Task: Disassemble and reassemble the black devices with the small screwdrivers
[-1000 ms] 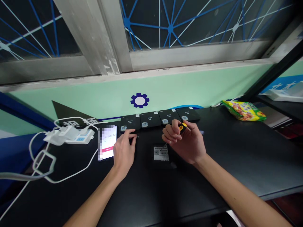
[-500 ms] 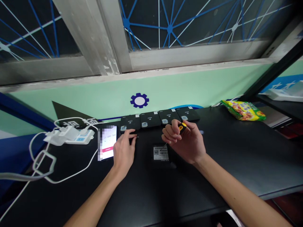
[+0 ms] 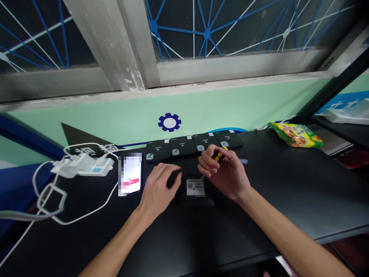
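A small black device (image 3: 196,188) with a white label lies flat on the black table (image 3: 288,192) in front of me. My right hand (image 3: 227,171) is closed around a small screwdriver with a yellow and black handle (image 3: 218,154); its thin tip points down at the device's label. My left hand (image 3: 160,188) rests on the table at the device's left edge, fingers loosely curved and touching it. Whether the tip touches the device I cannot make out.
Several black devices (image 3: 181,145) with stickers stand in a row by the green wall. A lit phone (image 3: 130,174) lies left of my left hand. A white power strip (image 3: 86,165) and looping white cables (image 3: 52,196) lie at the left. A yellow snack bag (image 3: 296,134) sits far right.
My left hand has moved right and nearer, from beside the phone and the row of devices to the left edge of the labelled device. My right hand with the screwdriver shifted slightly.
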Tool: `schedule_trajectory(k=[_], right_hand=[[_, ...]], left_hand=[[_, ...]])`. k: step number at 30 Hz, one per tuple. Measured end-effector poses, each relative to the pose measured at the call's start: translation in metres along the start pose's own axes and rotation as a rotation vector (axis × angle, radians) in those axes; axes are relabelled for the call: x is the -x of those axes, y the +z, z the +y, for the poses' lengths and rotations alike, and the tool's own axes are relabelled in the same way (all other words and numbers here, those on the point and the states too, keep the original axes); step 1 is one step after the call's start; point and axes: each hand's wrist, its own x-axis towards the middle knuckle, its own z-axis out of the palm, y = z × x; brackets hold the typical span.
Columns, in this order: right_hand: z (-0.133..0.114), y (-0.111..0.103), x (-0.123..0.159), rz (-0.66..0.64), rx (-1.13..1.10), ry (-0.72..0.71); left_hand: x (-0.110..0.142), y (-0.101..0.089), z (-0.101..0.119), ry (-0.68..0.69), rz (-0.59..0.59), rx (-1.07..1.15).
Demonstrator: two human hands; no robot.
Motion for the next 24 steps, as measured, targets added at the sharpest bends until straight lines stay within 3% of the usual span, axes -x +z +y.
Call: schedule_trajectory(k=[5, 8, 17, 24], right_hand=[[0.001, -0.005, -0.004, 0.08, 0.101, -0.043], [0.003, -0.013, -0.006, 0.153, 0.156, -0.032], [0.005, -0.019, -0.006, 0.192, 0.209, -0.087], [0.009, -0.025, -0.01, 0.247, 0.468, -0.159]], left_hand=[[0.005, 0.003, 0.016, 0.07, -0.283, 0.089], [0.007, 0.004, 0.017, 0.044, -0.366, 0.081], [0.008, 0.002, 0.015, 0.003, -0.378, 0.103], [0.01, 0.002, 0.016, 0.046, -0.431, 0.12]])
